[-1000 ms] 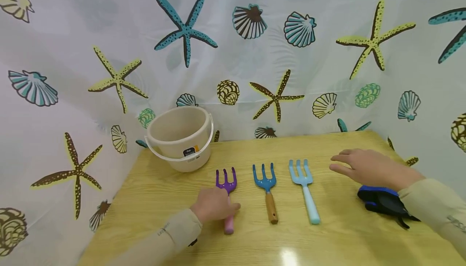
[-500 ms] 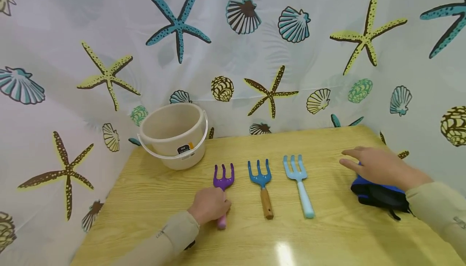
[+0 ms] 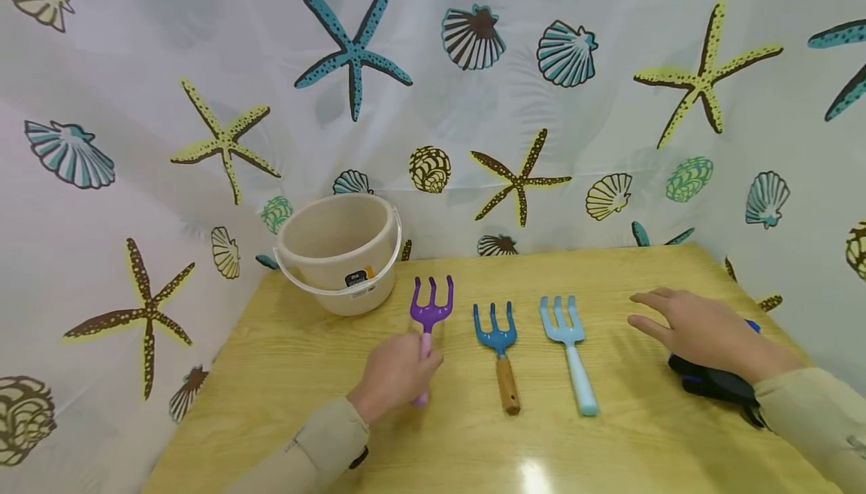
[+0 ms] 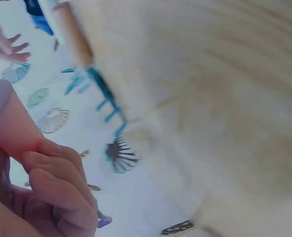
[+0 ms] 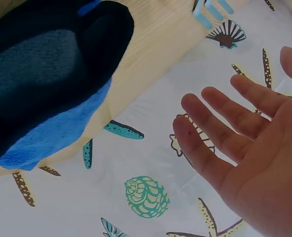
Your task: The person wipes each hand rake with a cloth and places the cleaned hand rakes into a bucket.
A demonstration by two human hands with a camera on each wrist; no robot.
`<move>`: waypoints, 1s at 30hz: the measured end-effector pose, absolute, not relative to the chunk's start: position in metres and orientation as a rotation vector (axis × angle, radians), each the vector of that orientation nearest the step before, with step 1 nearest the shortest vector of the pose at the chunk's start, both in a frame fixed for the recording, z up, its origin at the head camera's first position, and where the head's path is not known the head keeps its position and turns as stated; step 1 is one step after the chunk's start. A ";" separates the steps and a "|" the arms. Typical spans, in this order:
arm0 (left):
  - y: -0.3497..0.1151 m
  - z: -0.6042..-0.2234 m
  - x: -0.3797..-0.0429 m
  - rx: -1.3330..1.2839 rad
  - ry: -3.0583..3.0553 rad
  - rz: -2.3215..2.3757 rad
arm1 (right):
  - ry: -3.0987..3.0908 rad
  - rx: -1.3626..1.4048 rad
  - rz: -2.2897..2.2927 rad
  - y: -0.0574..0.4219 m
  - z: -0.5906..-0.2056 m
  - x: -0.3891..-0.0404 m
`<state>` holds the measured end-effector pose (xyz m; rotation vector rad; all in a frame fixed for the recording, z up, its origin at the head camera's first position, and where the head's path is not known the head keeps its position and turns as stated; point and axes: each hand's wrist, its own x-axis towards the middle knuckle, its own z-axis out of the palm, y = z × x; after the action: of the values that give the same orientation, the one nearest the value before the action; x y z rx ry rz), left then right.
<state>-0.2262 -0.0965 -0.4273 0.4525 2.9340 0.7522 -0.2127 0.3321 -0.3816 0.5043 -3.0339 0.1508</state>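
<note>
My left hand [image 3: 395, 374] grips the pink handle of a purple hand fork [image 3: 431, 315], its three tines pointing away from me and lifted off the table. In the left wrist view the fingers [image 4: 62, 187] curl round the pink handle [image 4: 12, 118]. To its right lie a blue hand fork [image 3: 497, 338] with a wooden handle and a light blue hand fork [image 3: 563, 328]. Over the table's right side hovers my right hand [image 3: 704, 332], fingers extended and holding nothing. Below it is a black and blue cloth item [image 5: 52, 84], partly hidden in the head view; its kind is unclear.
A beige bucket [image 3: 331, 268] with a white handle stands at the back left of the wooden table [image 3: 284, 374]. Behind and beside the table hangs a white curtain [image 3: 473, 103] printed with starfish and shells.
The left hand has closed on the purple hand fork's handle and raised it off the table, slightly forward. The right hand stays hovering over the right side. The head view shifts a little.
</note>
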 end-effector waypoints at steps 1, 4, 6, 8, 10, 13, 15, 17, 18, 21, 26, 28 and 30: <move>-0.095 -0.423 -0.224 0.464 2.933 0.753 | -3.045 0.491 0.153 0.334 -0.383 -0.212; -0.089 -0.410 -0.218 0.501 2.933 0.739 | -3.075 0.448 0.171 0.344 -0.388 -0.209; -0.084 -0.404 -0.214 0.520 2.939 0.721 | -3.092 0.423 0.184 0.352 -0.391 -0.208; -0.081 -0.398 -0.210 0.530 2.937 0.713 | -3.113 0.373 0.193 0.359 -0.394 -0.208; -0.080 -0.396 -0.207 0.542 2.945 0.716 | -3.131 0.303 0.179 0.364 -0.396 -0.208; -0.080 -0.393 -0.205 0.545 2.947 0.735 | -3.168 0.177 0.080 0.371 -0.398 -0.209; -0.082 -0.393 -0.203 0.530 2.941 0.748 | -3.210 0.058 0.046 0.373 -0.400 -0.210; -0.084 -0.393 -0.202 0.517 2.938 0.750 | -3.270 -0.058 0.022 0.375 -0.404 -0.212; -0.085 -0.394 -0.202 0.513 2.933 0.752 | -3.308 -0.099 0.010 0.376 -0.407 -0.213; -0.086 -0.396 -0.201 0.521 2.927 0.753 | -3.403 -0.189 0.117 0.379 -0.417 -0.215; -0.085 -0.399 -0.199 0.531 2.927 0.743 | -3.415 -0.073 0.242 0.381 -0.433 -0.215; -0.084 -0.399 -0.198 0.527 2.921 0.742 | -3.392 -0.026 0.233 0.380 -0.437 -0.215; -0.085 -0.400 -0.197 0.526 2.916 0.737 | -3.362 0.020 0.225 0.377 -0.440 -0.213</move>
<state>-0.1968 -0.0846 -0.4002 0.5262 2.9160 0.7375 -0.2134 0.3774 -0.4401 0.0203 -3.3624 0.2255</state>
